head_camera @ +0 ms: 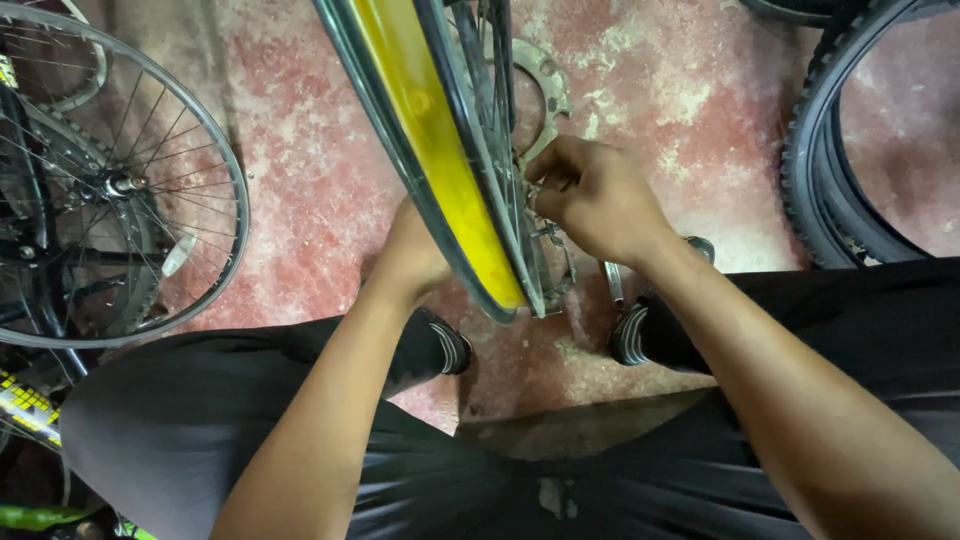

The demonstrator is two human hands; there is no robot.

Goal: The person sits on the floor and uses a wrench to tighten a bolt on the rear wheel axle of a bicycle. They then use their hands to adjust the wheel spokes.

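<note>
Floor (320, 170): worn red concrete with pale scuffed patches; the widest bare stretch lies between the two wheels on the left half of the view, a narrower one at upper right.

Spoked wheel (215, 150): bare silver rim, no tyre, at the left edge, part of a bicycle that runs out of view; well apart from the hands.

Knobby tyre (815, 130): black, curving along the right edge, cut off by the frame; a strip of bare floor separates it from the right hand.

Bicycle wheel (430, 130): centre, seen edge-on, yellow rim strip inside a dark rim, its lowest point near the floor between the person's shoes. A toothed sprocket (550, 85) shows behind the spokes.

Legs in dark trousers, black striped shoes (440, 345) either side of the rim's lower edge.

Right hand (595, 195): on the spoke side of the wheel, fingers curled tight and pinched on small metal parts by the spokes; exactly what they hold cannot be told.

Left hand (415, 250): behind the rim on its yellow side, fingers hidden; its grasp cannot be told.
</note>
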